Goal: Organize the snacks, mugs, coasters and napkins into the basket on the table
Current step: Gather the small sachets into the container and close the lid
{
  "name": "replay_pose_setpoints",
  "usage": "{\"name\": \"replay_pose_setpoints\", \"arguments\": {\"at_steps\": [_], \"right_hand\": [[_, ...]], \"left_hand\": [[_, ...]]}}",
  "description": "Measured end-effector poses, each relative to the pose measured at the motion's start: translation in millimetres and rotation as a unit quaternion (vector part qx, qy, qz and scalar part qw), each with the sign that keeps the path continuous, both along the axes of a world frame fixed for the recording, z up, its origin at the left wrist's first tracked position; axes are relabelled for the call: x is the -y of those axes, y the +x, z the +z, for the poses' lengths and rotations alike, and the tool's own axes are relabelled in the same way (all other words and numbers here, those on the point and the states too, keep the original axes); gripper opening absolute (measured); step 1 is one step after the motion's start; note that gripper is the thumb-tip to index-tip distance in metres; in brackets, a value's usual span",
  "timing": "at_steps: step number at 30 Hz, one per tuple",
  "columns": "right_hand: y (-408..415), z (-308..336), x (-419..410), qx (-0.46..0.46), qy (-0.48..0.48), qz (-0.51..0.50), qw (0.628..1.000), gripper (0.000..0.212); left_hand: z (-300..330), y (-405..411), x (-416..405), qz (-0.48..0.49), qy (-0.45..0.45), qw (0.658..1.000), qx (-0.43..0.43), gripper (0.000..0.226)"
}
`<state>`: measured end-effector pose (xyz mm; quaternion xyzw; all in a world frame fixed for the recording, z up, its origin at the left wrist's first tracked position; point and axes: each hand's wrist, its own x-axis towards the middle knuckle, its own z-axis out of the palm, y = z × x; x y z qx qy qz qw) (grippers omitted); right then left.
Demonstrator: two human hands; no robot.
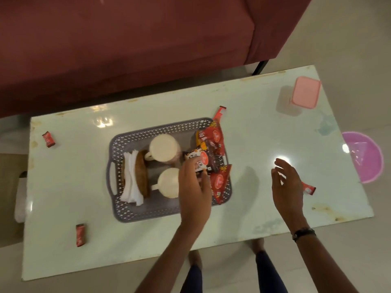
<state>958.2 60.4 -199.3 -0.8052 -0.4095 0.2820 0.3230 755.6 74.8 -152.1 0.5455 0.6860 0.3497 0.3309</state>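
Observation:
A grey perforated basket point(135, 212) sits mid-table. Inside it stand two upside-down white mugs point(164, 150) point(169, 182), brown round coasters point(141, 173) on edge and white napkins point(131, 178) at its left. Red snack packets point(211, 142) fill its right side. My left hand point(195, 187) is over the basket's right part, shut on a small snack packet point(197, 161). My right hand point(286, 185) hovers open right of the basket, just left of a small red snack bar point(309, 188). Two more red bars lie at the far left point(48, 139) and front left point(80, 234), and one sticks out behind the basket point(220, 112).
A pink lidded container point(305, 95) stands at the table's back right corner. A pink round bowl point(364, 157) lies on the floor beyond the right edge. A maroon sofa point(127, 43) runs behind the table. My legs show under the front edge.

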Motion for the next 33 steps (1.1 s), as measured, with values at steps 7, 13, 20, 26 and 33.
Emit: {"name": "replay_pose_setpoints", "arguments": {"at_steps": [7, 13, 20, 26, 33], "right_hand": [[106, -9, -44, 0.021, -0.005, 0.033, 0.999, 0.034], [164, -21, -132, 0.103, -0.004, 0.080, 0.991, 0.055], [158, -39, -230, 0.141, -0.104, 0.108, 0.979, 0.093], [153, -50, -211, 0.213, -0.084, 0.177, 0.957, 0.076], [126, -39, -89, 0.130, -0.069, 0.254, 0.956, 0.075]], "left_hand": [[-17, 132, -41, -0.077, -0.082, 0.990, 0.089, 0.036], [-32, 209, -88, -0.070, -0.175, 0.965, 0.181, 0.039], [-51, 231, -100, -0.022, -0.212, 0.955, 0.207, 0.036], [-67, 209, -90, 0.028, -0.231, 0.948, 0.217, 0.031], [-71, 213, -71, 0.092, -0.337, 0.875, 0.336, 0.030]]}}
